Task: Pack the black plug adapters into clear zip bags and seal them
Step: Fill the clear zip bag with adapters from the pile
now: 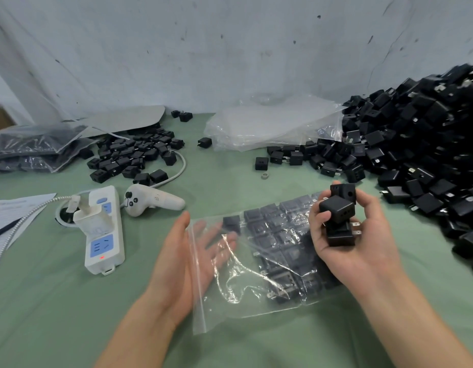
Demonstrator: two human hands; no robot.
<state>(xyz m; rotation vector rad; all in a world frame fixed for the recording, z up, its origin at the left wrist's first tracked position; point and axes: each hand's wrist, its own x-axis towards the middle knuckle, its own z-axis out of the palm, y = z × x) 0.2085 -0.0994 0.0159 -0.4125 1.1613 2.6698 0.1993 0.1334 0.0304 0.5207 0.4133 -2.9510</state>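
A clear zip bag [238,290] lies on the green table in front of me, its mouth toward the left, with several black plug adapters [280,243] packed in rows inside. My left hand [182,258] reaches into the bag's mouth with straight fingers; the fingers show blurred through the plastic. Above the bag's right end, my right hand [349,240] grips three black adapters [337,208], two cube-like ones on top and one with metal prongs below.
A big heap of loose adapters [421,144] fills the right side. A smaller pile [134,155] sits back left beside filled bags [31,147]. A white power strip [102,232], a white controller [150,200], papers [7,216] and crumpled plastic [272,123] lie around.
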